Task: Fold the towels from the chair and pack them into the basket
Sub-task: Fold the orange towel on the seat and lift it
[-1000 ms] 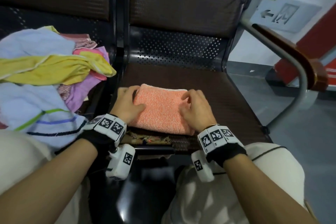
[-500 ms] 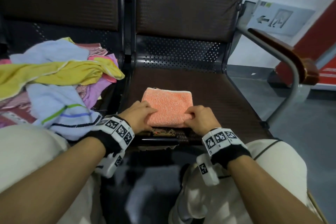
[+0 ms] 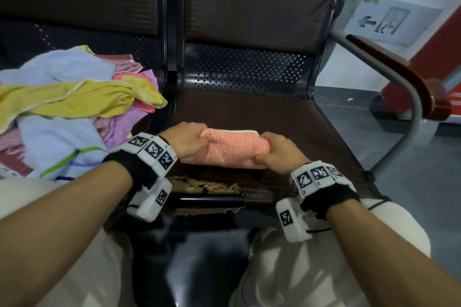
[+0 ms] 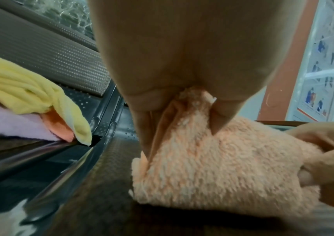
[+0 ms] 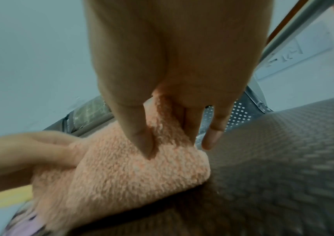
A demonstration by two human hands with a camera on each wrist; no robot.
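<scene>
A: Towel location?
B: The orange towel (image 3: 234, 151) lay on the chair seat (image 3: 287, 117), long axis left-right.
A: Fingers?
B: My left hand (image 3: 185, 139) and right hand (image 3: 277, 154) pinched opposite ends, equally near.

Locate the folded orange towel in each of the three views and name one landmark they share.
Head: orange towel at centre, on the seat's front part, between both hands.
Left wrist: lower right, under the left hand.
Right wrist: lower centre-left, under the right hand.
Shared landmark: perforated seat back.
</scene>
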